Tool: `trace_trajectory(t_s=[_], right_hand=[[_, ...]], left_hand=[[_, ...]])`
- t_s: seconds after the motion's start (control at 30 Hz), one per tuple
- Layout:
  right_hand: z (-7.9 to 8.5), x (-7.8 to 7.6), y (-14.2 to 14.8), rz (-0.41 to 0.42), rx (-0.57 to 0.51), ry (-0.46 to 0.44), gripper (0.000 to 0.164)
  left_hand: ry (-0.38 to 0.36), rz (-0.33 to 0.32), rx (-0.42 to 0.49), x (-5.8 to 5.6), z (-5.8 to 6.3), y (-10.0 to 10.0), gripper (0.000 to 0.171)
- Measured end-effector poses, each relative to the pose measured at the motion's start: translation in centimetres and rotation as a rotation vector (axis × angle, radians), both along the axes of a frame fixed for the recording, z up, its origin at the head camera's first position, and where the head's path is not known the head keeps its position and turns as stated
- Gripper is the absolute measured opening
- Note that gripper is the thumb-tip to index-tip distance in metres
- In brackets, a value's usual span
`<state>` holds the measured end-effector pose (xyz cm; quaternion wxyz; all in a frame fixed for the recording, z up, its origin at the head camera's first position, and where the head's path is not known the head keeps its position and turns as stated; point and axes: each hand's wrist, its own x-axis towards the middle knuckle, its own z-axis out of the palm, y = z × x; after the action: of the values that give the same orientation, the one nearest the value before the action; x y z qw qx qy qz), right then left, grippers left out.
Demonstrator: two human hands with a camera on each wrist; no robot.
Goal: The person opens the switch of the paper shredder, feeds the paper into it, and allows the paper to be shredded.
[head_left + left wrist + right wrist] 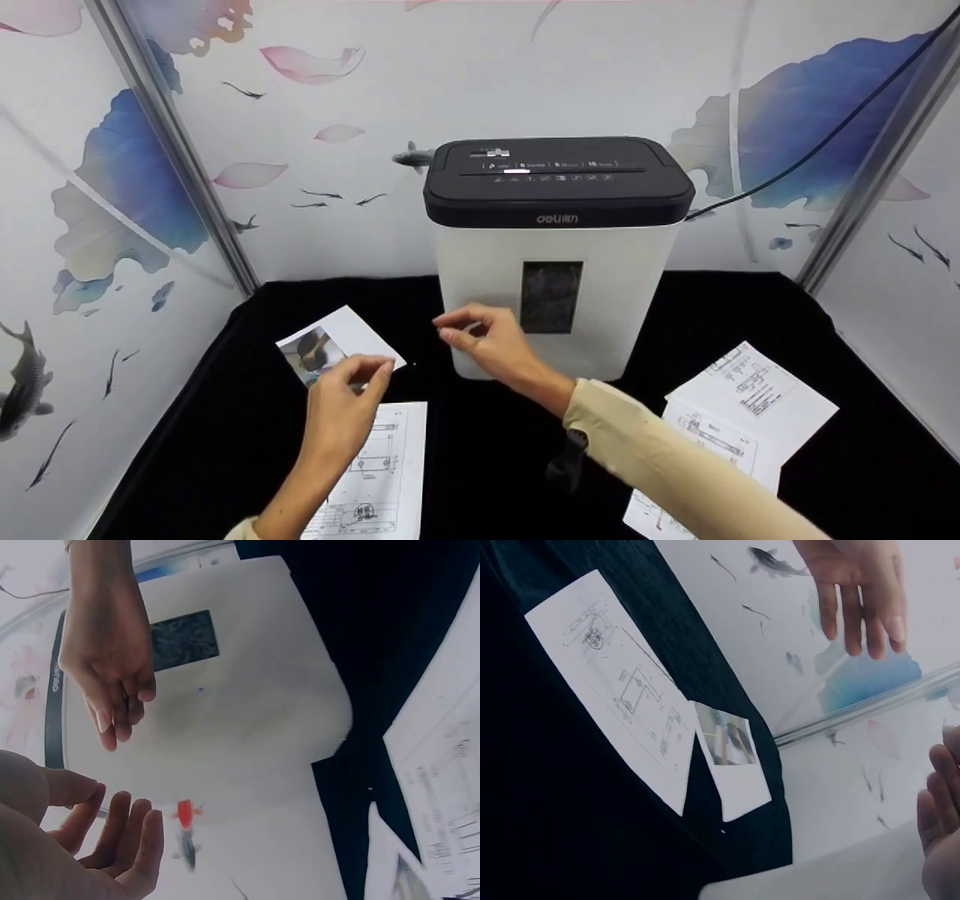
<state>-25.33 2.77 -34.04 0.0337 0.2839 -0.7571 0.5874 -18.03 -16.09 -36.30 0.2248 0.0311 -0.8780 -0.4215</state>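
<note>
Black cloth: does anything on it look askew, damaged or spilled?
Mildly: the sheets on the right overlap at differing angles, so they look untidy. A pale speck by the photo sheet looks stray, too small to identify. No tears or spills show.

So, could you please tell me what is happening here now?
A person's left hand and right hand are raised, both seemingly empty, in front of a white machine with a black top, probably a paper shredder. No sheet stands in its slot. On the black cloth, a sheet with a photo and a sheet with drawings lie to the left, and more drawing sheets lie to the right.
</note>
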Motion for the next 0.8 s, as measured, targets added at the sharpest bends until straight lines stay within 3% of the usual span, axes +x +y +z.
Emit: trace_trajectory(t_s=[0.3, 0.53, 0.7, 0.8], right_hand=[[-5.8, -2.1, -2.3, 0.136, 0.073, -0.079, 0.027], [-7.8, -2.2, -3.0, 0.186, 0.129, -0.148, 0.03], [-9.2, -2.0, -3.2, 0.186, 0.149, -0.23, 0.03], [-10.2, -2.0, -3.4, 0.194, 0.172, -0.224, 0.031]], left_hand=[[-0.1, 0.101, -0.051, 2.8, -4.0, -2.4, 0.007], [-0.221, 0.159, -0.048, 4.9, -6.6, -4.3, 0.009], [-0.31, 0.166, 0.016, 5.7, -8.3, -5.4, 0.014], [-0.381, 0.159, 0.047, 6.2, -9.2, -6.2, 0.019]])
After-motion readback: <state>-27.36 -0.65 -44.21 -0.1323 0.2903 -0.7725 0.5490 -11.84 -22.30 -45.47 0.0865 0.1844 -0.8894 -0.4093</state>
